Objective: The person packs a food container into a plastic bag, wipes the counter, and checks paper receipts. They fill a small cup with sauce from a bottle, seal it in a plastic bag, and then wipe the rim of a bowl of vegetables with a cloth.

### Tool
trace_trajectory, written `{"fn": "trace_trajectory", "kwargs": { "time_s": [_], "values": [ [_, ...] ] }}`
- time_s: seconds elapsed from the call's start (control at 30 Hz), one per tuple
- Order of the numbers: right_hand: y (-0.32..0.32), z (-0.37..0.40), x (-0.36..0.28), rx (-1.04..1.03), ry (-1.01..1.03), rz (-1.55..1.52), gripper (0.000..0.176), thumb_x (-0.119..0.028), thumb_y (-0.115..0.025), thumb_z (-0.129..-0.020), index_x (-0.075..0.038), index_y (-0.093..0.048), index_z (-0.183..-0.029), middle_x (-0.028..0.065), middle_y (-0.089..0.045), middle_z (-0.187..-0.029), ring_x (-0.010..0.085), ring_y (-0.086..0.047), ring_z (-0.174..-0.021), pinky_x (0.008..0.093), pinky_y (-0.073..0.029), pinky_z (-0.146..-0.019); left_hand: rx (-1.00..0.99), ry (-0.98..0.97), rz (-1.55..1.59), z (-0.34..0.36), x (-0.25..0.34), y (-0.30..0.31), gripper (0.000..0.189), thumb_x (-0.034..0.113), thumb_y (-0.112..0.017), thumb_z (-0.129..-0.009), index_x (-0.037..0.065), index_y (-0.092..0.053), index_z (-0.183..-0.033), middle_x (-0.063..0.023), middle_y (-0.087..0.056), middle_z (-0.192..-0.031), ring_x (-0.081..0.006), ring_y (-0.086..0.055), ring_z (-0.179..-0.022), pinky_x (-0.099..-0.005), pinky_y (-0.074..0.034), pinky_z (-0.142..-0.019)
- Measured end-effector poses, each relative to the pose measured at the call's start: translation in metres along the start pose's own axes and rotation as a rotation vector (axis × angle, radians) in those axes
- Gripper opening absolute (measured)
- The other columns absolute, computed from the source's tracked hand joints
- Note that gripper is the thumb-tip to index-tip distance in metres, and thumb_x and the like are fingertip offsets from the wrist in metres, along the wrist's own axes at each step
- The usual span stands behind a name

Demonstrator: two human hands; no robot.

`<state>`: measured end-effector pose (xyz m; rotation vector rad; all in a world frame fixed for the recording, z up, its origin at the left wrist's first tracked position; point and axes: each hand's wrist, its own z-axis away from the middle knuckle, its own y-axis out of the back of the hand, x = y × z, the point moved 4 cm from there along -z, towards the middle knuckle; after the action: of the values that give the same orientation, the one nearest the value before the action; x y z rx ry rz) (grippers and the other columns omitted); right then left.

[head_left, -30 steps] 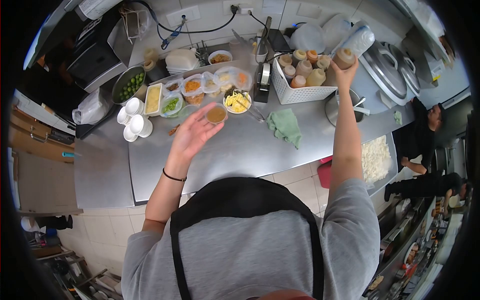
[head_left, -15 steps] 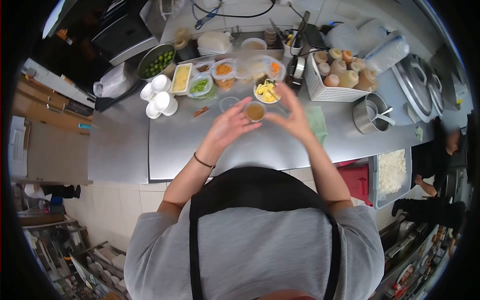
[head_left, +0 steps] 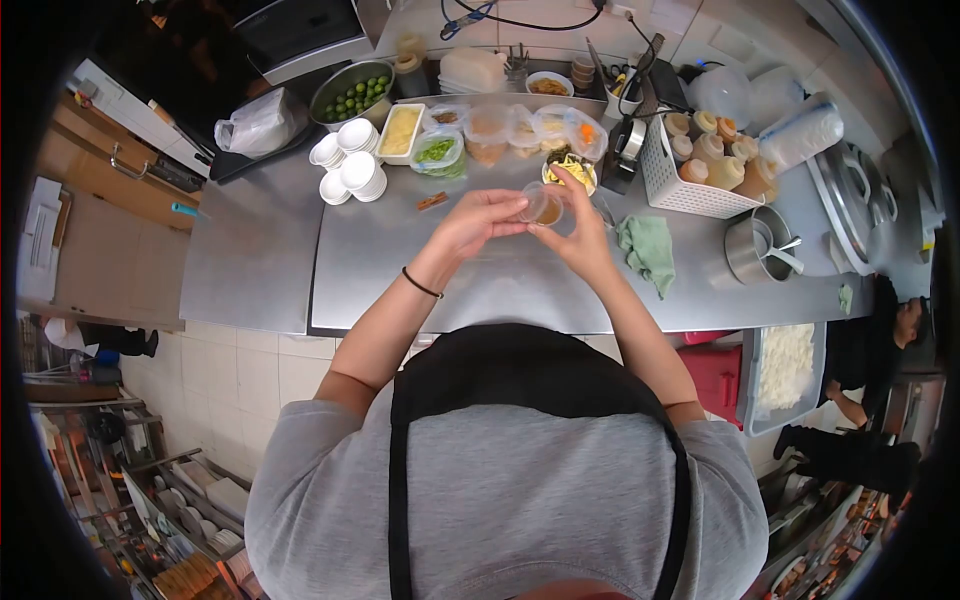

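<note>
Nearest to the camera are the person's grey shirt and black apron. Both forearms reach forward from there, and the left wrist carries a thin black band.

The left hand (head_left: 478, 215) and the right hand (head_left: 572, 240) meet above the middle of the worktop (head_left: 400, 270). Together they grip a small clear cup (head_left: 546, 206) with the fingertips closed on its sides. The cup is lifted off the steel surface, it leans to one side, and there is brown sauce inside it. So the filling looks done. I cannot tell whether a lid is already on the cup; the fingers around its rim suggest that the closing is in hand or not yet finished.

Just to the right of the hands lies a crumpled green cloth (head_left: 648, 250), and further right stands a metal pot (head_left: 752, 250) with a utensil in it. Just behind the right hand's fingers is a bowl of yellow food (head_left: 575, 175).

Beyond that there is a row of wrapped containers (head_left: 500, 125) with toppings, and to their left stacks of small white cups (head_left: 350, 172). The white basket (head_left: 690, 190) on the right holds the squeeze bottles (head_left: 725, 172), all standing inside it. Far at the back is a metal bowl of limes (head_left: 352, 95).

At the right edge another person (head_left: 880, 350) is working, well apart from the cup.
</note>
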<state>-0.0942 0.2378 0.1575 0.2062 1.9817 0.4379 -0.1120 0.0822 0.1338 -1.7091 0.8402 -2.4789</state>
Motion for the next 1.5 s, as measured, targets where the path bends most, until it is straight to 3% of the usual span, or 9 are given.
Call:
{"fn": "trace_trajectory", "kwargs": {
  "time_s": [0.13,0.37,0.7,0.83,0.87,1.0,1.1,1.43,1.5],
  "values": [
    [-0.002,-0.001,0.004,-0.01,0.086,0.068,0.076,-0.014,-0.074,-0.064,-0.006,-0.033,-0.128,0.0142,-0.054,-0.112,0.0246,-0.053,-0.104,0.0322,-0.044,-0.082,0.026,-0.045,-0.109,-0.003,0.001,-0.001,0.031,0.013,-0.061,-0.08,-0.006,-0.054,-0.104,-0.008,-0.06,-0.095,-0.0151,-0.058,-0.086,-0.0289,-0.05,-0.076],
    [-0.016,0.022,0.084,-0.049,-0.461,-0.473,0.022,-0.02,-0.063,-0.079,-0.002,-0.061,-0.092,0.0043,-0.063,-0.082,0.0093,-0.057,-0.076,0.0234,-0.044,-0.068,0.051,-0.193,-0.355,-0.019,-0.043,-0.002,0.033,0.011,-0.066,-0.075,-0.002,-0.057,-0.103,-0.0066,-0.062,-0.091,-0.0112,-0.058,-0.08,-0.0231,-0.047,-0.067],
    [0.013,0.031,0.098,-0.143,-0.605,-0.17,0.031,-0.027,-0.068,-0.074,-0.001,-0.061,-0.09,0.0087,-0.062,-0.081,0.0125,-0.057,-0.071,0.0252,-0.045,-0.064,0.089,0.025,-0.348,-0.033,-0.081,0.0,0.027,0.011,-0.065,-0.075,0.002,-0.06,-0.099,-0.0051,-0.063,-0.088,-0.0108,-0.059,-0.074,-0.0224,-0.047,-0.064],
    [0.153,-0.045,0.088,0.332,-0.128,0.035,0.02,-0.015,-0.062,-0.072,-0.002,-0.061,-0.087,0.0142,-0.061,-0.076,0.0271,-0.058,-0.072,0.0339,-0.045,-0.064,0.126,0.118,-0.384,-0.041,-0.1,0.043,0.027,0.011,-0.065,-0.075,0.002,-0.06,-0.099,-0.0047,-0.063,-0.088,-0.0106,-0.058,-0.074,-0.0226,-0.047,-0.063],
    [0.217,-0.067,0.089,0.523,0.126,0.533,0.013,-0.01,-0.058,-0.074,-0.001,-0.06,-0.083,0.0182,-0.06,-0.077,0.0306,-0.058,-0.074,0.036,-0.045,-0.063,0.181,0.137,-0.435,-0.042,-0.107,0.059,0.028,0.012,-0.065,-0.074,0.002,-0.06,-0.1,-0.0045,-0.062,-0.087,-0.0106,-0.058,-0.074,-0.0227,-0.046,-0.064],
    [0.401,-0.095,0.065,1.324,0.164,1.231,0.025,-0.021,-0.063,-0.074,-0.003,-0.062,-0.092,0.0155,-0.059,-0.08,0.0323,-0.057,-0.075,0.0388,-0.045,-0.07,0.379,-0.075,-0.747,-0.03,-0.102,0.079,0.036,0.016,-0.067,-0.072,0.003,-0.059,-0.104,-0.0088,-0.06,-0.094,-0.0146,-0.055,-0.079,-0.0264,-0.045,-0.067],
    [0.468,-0.106,0.068,1.479,0.065,1.404,0.025,-0.025,-0.063,-0.073,-0.006,-0.064,-0.089,0.0152,-0.061,-0.077,0.0319,-0.058,-0.076,0.0405,-0.046,-0.071,0.463,-0.061,-0.717,-0.022,-0.09,0.082,0.037,0.018,-0.069,-0.07,0.006,-0.06,-0.104,-0.01,-0.059,-0.098,-0.0152,-0.053,-0.082,-0.0283,-0.044,-0.071],
    [0.571,-0.144,0.071,1.053,-0.484,0.968,0.022,-0.027,-0.058,-0.075,-0.013,-0.066,-0.09,0.0173,-0.063,-0.089,0.0303,-0.06,-0.086,0.0385,-0.047,-0.074,0.528,-0.188,-0.569,-0.019,-0.04,0.063,0.024,0.015,-0.063,-0.077,0.003,-0.062,-0.098,-0.0034,-0.059,-0.086,-0.011,-0.052,-0.081,-0.0249,-0.04,-0.074],
    [0.605,-0.162,0.071,1.063,0.221,-0.194,0.036,-0.033,-0.059,-0.076,-0.009,-0.061,-0.103,0.0182,-0.062,-0.089,0.0312,-0.059,-0.088,0.0384,-0.047,-0.075,0.487,-0.197,-0.523,-0.018,-0.031,0.046,0.025,0.015,-0.062,-0.078,0.002,-0.06,-0.1,-0.0032,-0.059,-0.086,-0.0105,-0.052,-0.082,-0.0239,-0.039,-0.075]
  ]
}}
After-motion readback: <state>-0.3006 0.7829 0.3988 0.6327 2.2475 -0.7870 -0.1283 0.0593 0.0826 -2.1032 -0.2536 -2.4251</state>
